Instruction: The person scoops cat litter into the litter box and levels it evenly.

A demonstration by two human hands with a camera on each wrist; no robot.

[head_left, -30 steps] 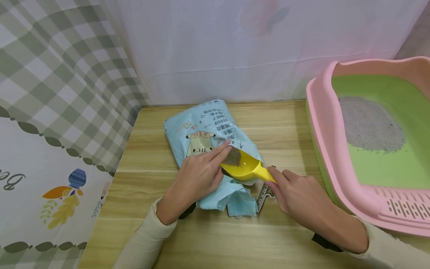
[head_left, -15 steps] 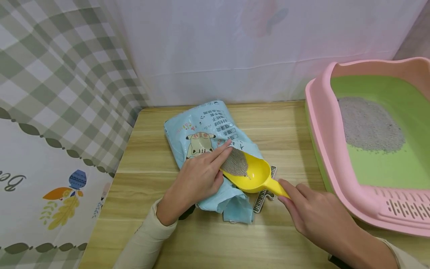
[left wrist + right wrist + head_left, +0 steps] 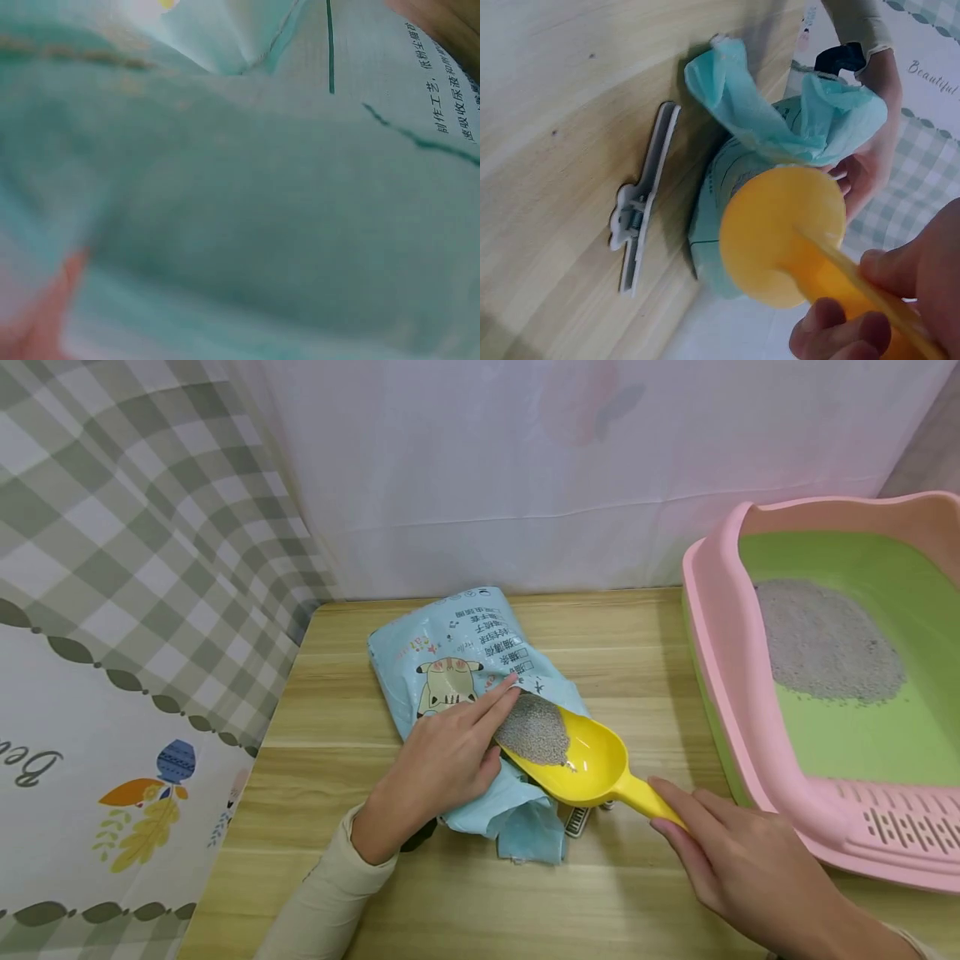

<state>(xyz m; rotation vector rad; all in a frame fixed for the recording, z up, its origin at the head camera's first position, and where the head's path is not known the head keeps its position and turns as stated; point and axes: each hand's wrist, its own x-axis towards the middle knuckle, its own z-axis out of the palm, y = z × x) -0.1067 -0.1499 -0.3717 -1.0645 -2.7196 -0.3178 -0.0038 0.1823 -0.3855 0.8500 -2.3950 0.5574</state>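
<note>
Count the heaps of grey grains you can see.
2: one heap in the yellow plastic scoop, another heap in the pink-rimmed green plastic tray. More may hide inside the blue plastic bag.

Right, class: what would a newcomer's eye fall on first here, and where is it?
The bright yellow scoop, gripped by the right hand, bearing grey granules at the mouth of the blue bag. Next, at the right, the large pink-and-green tray with a grey patch inside.
</note>
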